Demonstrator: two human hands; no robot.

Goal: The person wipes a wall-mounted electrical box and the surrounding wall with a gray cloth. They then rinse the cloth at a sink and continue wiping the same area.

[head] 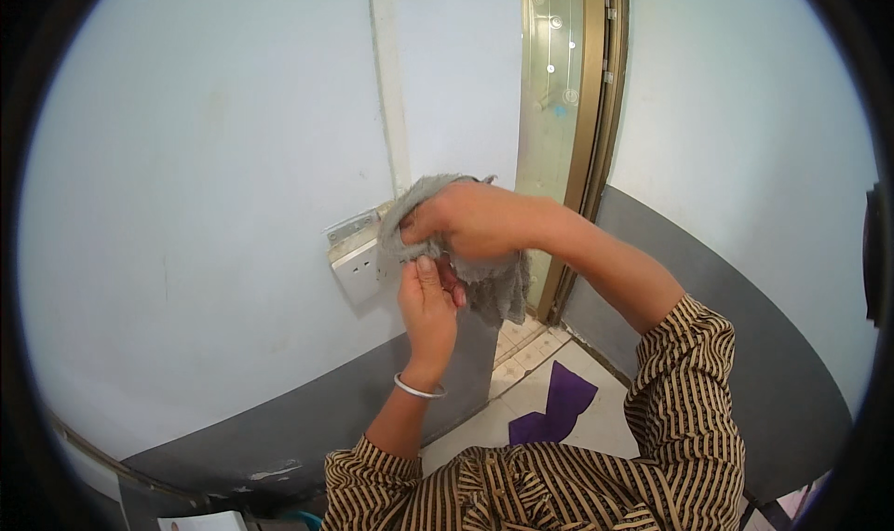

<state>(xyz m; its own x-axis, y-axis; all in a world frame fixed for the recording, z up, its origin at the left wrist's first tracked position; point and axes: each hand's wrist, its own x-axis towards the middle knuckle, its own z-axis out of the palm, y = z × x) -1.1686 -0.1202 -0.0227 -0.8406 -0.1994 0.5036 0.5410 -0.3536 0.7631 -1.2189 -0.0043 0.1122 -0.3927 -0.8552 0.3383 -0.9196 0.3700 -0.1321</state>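
A grey, frayed cloth point(499, 287) is bunched up in front of the wall socket. My left hand point(427, 294) pinches its lower edge between thumb and fingers. Above it, my right hand point(468, 220) reaches into a fold of the cloth, which loops around the fingers; the fingertips are partly hidden. Just left of the cloth, a white wall socket point(362, 269) is mounted on the pale wall, its right side covered by the cloth. A metal bracket plate point(353, 229) sits directly above the socket.
A vertical cable trunking point(388, 77) runs up the wall. To the right stands a gold-framed doorway point(583, 112) with a patterned glass panel point(552, 133). Purple cloth point(555, 409) lies on the tiled floor point(594, 370). A white box-like object point(202, 521) shows at the lower left.
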